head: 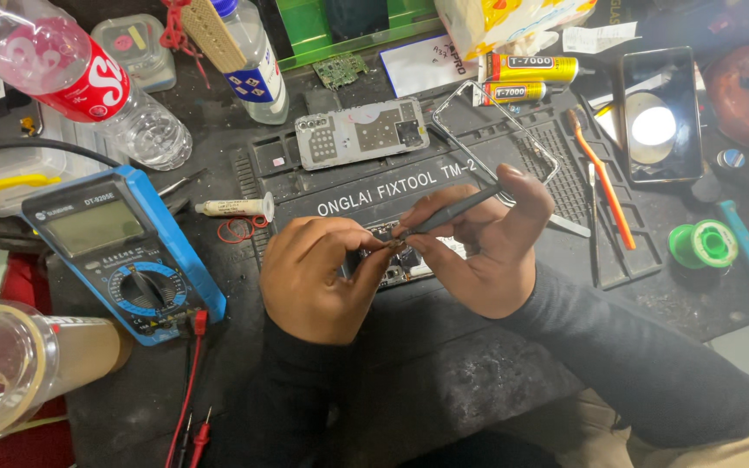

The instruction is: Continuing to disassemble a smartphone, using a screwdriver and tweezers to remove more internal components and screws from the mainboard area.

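My left hand (318,277) pinches tiny brownish part (394,245) at frame centre, over opened phone board (396,264) on black repair mat (444,347). Right hand (487,251) grips tweezers (452,212), tips on part. Step, I judge: seating component. Next needs steady, fine alignment.

I see my left hand (318,277) pinching a tiny part (394,244) at its fingertips, while my right hand (487,247) holds dark tweezers (457,211) to it, above an opened phone (392,260) on the black repair mat (444,347), blue multimeter (119,251) at left
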